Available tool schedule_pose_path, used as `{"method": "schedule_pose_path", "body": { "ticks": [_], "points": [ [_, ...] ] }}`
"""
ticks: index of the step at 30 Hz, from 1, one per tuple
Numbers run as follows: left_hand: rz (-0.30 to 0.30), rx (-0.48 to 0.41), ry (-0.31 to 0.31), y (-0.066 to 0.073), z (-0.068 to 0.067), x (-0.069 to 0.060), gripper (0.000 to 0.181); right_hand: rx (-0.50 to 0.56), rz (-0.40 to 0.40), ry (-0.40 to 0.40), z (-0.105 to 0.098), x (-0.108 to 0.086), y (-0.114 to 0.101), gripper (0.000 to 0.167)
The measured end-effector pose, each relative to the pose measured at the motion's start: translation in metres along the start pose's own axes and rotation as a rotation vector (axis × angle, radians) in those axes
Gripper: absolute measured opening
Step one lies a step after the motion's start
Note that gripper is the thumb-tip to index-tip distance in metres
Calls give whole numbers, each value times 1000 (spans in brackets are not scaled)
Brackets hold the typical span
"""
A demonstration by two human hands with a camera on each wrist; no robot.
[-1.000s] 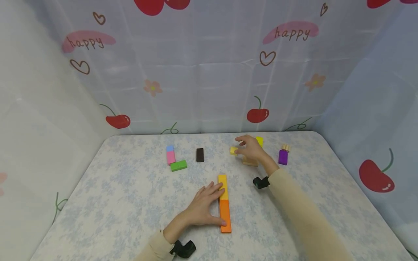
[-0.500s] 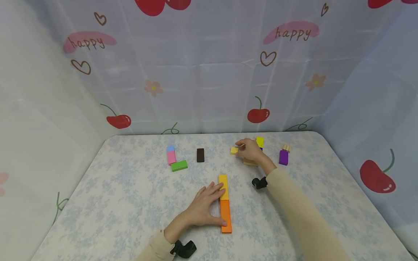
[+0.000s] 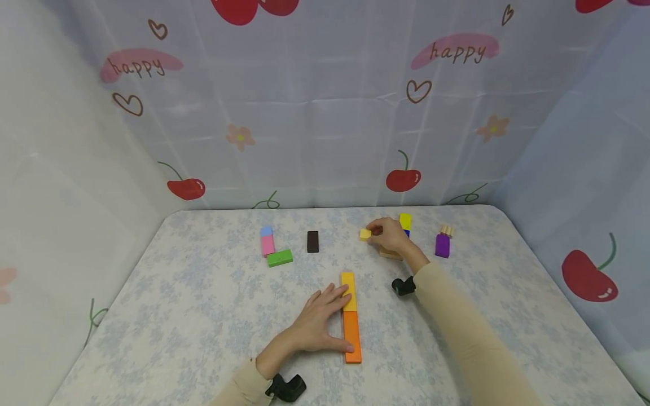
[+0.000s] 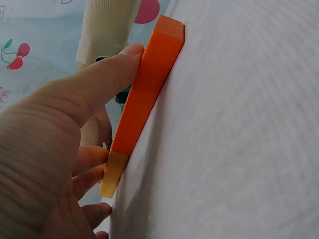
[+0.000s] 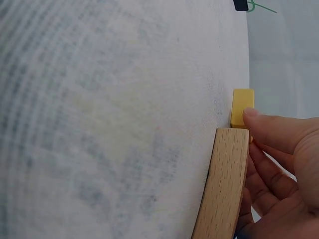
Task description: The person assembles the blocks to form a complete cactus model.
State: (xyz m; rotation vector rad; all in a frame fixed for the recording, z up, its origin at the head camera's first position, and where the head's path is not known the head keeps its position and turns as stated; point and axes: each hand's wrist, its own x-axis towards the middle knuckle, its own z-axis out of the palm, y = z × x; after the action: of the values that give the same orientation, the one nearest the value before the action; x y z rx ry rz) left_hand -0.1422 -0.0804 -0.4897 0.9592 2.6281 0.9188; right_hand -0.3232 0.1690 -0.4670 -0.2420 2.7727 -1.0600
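Observation:
My left hand [image 3: 316, 322] lies spread over two blocks set end to end. Its thumb touches the orange block [image 3: 351, 335], and its fingertips rest on the yellow-orange block [image 3: 348, 279]. At the far side of the table, my right hand [image 3: 390, 235] pinches a small yellow block [image 3: 364, 234] between thumb and fingers. The right wrist view shows the thumb on this yellow block [image 5: 242, 102], just beyond a plain wooden block [image 5: 224, 184]. Part of that wooden block is hidden under the right hand in the head view.
Left of centre lie a pink block [image 3: 267, 245] with a blue end, a green block [image 3: 280, 258] and a dark brown block [image 3: 312, 241]. A bright yellow block [image 3: 405, 221] stands behind the right hand. A purple block [image 3: 442, 246] with wooden pieces lies at the right.
The fingers of my right hand have come down and closed around the small yellow block. My left hand and the two blocks beneath it have stayed in place.

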Motion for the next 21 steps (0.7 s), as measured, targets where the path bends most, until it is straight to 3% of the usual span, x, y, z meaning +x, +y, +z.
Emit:
{"method": "schedule_pose_path", "body": {
  "ticks": [12,21],
  "points": [
    [2,-16,-7,0,0,0,99,9,-33,30,1,-3,4,35],
    [0,-7,-4,0,0,-1,100,81,-175,84,2,-14,6,30]
  ]
}}
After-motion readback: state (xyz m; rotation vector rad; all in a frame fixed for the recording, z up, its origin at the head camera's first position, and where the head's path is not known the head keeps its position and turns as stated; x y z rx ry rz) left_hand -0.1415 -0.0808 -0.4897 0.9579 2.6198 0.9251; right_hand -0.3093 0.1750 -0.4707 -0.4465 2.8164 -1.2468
